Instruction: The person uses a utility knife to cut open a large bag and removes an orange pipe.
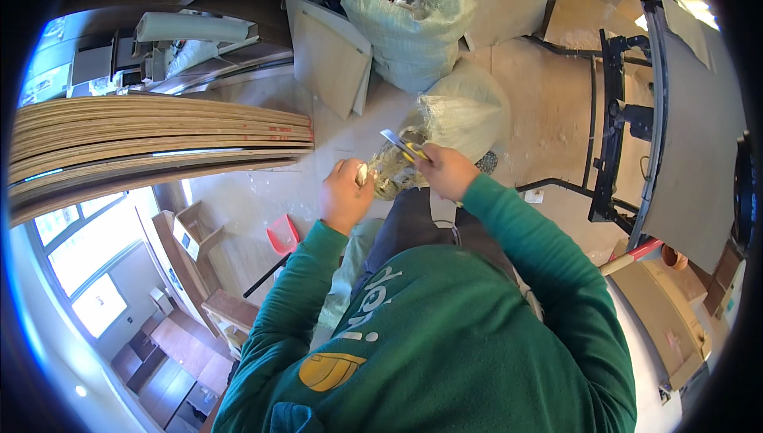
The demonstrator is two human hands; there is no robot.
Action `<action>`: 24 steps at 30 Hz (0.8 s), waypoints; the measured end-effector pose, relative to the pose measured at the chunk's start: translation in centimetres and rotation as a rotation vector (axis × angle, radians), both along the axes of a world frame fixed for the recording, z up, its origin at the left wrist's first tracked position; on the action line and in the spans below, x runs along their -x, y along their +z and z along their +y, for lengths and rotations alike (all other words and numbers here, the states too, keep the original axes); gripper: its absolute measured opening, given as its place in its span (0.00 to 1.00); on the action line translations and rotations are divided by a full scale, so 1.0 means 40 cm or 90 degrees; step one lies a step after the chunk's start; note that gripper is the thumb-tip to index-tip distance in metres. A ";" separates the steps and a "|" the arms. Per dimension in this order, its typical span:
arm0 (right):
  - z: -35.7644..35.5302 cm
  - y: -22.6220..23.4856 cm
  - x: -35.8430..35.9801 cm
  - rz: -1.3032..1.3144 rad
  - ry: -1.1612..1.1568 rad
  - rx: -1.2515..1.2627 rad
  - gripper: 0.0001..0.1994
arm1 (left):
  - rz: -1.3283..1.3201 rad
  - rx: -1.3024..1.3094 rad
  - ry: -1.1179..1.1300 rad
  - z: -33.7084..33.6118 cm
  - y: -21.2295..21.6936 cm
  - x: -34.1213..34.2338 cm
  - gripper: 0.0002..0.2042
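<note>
My right hand [447, 172] is closed around a yellow and dark utility knife [411, 151]. Its flat metal blade points up and to the left. To its left, my left hand [344, 197] is curled, with a small whitish piece [362, 174] pinched at the fingertips; its kind is too small to make out. The blade and the piece are apart. Below and between both hands sits a crumpled heap of clear and brownish plastic [389, 174], partly covered by my knees. Just beyond the right hand lies a pale woven sack [457, 127].
A large open woven sack [413, 43] holding a black can stands ahead, beside leaning boards [330, 55]. Stacked wooden panels [167, 135] jut in from the left. A red dustpan [283, 236] rests on the floor. A black metal frame [608, 131] stands at the right.
</note>
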State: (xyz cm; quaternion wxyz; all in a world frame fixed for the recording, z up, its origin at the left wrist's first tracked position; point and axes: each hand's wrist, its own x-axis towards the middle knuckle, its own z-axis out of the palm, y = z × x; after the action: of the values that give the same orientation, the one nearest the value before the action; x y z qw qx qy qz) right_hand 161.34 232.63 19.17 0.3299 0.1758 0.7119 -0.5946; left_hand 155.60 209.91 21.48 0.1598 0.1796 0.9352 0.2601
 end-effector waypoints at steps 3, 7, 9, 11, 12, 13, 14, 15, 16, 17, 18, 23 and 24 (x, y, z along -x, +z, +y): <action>-0.038 -0.105 -0.120 0.214 0.121 -0.085 0.12 | 0.006 -0.039 -0.010 0.012 -0.018 -0.025 0.08; 0.087 0.022 -0.127 -0.078 0.233 -0.045 0.13 | 0.057 -0.084 0.062 -0.031 -0.014 -0.038 0.09; 0.099 0.038 -0.106 -0.049 0.159 -0.038 0.14 | 0.057 -0.119 0.087 -0.017 -0.014 -0.041 0.09; 0.081 0.010 -0.068 0.024 0.109 -0.048 0.15 | 0.049 -0.150 0.110 -0.011 -0.020 -0.042 0.10; 0.059 -0.003 -0.041 0.030 0.083 -0.067 0.16 | 0.036 -0.165 0.122 -0.013 -0.028 -0.049 0.10; 0.036 -0.013 -0.009 0.040 0.059 -0.084 0.17 | 0.027 -0.177 0.135 -0.014 -0.034 -0.054 0.11; 0.021 -0.026 0.003 0.050 0.036 -0.099 0.19 | -0.011 -0.182 0.167 -0.014 -0.036 -0.060 0.11; 0.015 -0.055 -0.010 0.094 -0.034 -0.168 0.19 | -0.049 -0.189 0.200 -0.014 -0.037 -0.066 0.11; 0.010 -0.099 -0.029 0.139 -0.106 -0.237 0.21 | -0.088 -0.197 0.230 -0.011 -0.039 -0.069 0.11; 0.004 -0.138 -0.041 0.184 -0.179 -0.301 0.23 | -0.120 -0.231 0.263 -0.013 -0.040 -0.073 0.11; -0.001 -0.162 -0.047 0.157 -0.206 -0.331 0.24 | -0.154 -0.264 0.296 -0.019 -0.040 -0.083 0.11; 0.050 -0.326 -0.116 0.098 -0.304 -0.491 0.26 | -0.235 -0.234 0.372 -0.109 -0.145 -0.082 0.10; 0.070 -0.349 -0.128 0.110 -0.312 -0.534 0.25 | -0.263 -0.208 0.399 -0.152 -0.193 -0.074 0.08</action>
State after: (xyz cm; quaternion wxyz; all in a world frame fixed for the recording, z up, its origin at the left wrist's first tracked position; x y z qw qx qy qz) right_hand 166.45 235.44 5.22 0.0207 0.4058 0.8522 -0.3295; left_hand 158.56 203.81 13.78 0.2268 -0.1474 0.8392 0.4718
